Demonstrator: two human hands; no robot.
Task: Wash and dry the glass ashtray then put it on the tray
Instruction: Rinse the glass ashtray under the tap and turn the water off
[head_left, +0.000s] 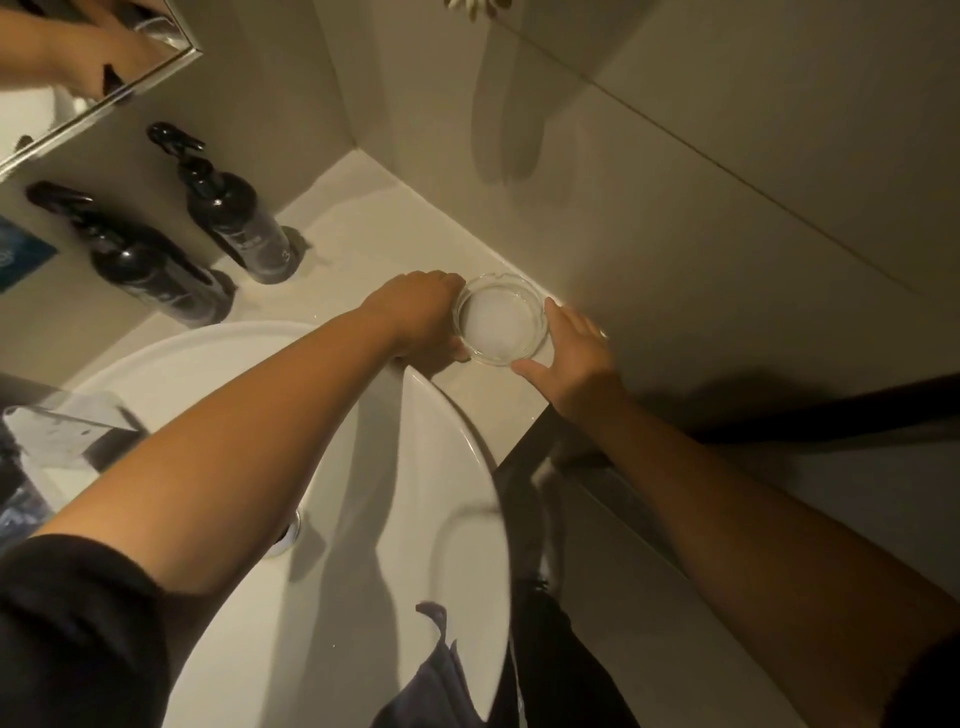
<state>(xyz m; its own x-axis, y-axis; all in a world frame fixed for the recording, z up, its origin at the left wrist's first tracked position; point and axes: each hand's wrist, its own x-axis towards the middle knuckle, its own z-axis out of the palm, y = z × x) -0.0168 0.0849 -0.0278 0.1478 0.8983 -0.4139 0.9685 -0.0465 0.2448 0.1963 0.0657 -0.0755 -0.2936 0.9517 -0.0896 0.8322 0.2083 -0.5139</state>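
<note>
Glass ashtray (500, 328) sits on the counter (363, 228) beside the basin (447, 467); left hand (421, 317) grips its rim, right hand (571, 351) spread open alongside; recommend firm two-handed lift, level, since wet glass likely slips.

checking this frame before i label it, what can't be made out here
Head view:
- Tray: none in frame.
- Left hand fingertips: tucked behind the glass ashtray, grip unclear.
- Right hand: contact with the ashtray's rim uncertain.
- Pump bottles: labels too dark and small.
- Sink drain: mostly behind the left forearm.
</note>
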